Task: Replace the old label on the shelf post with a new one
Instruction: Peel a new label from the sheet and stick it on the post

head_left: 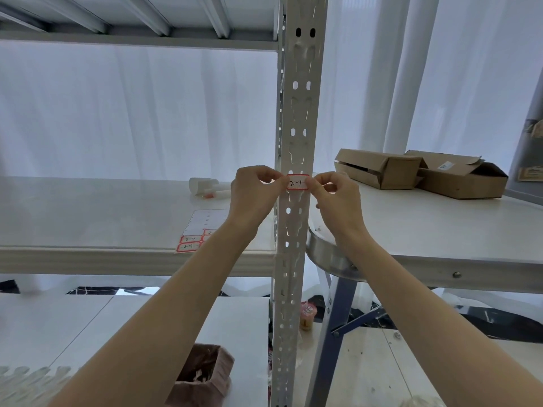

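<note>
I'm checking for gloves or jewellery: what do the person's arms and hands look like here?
Both forearms are bare, with no sleeves in view. The left hand and right hand wear no gloves, and no rings, watch or bracelet show. The nails look short and unpainted.

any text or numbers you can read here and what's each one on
"2-1", handwritten: red-bordered label on the shelf post.
Similar handwriting, probably "2-1", too small to be sure: label sheet on the shelf.
Printed sticker on the cardboard box: too small to read.
Snack cup on the floor: blurred.
</note>
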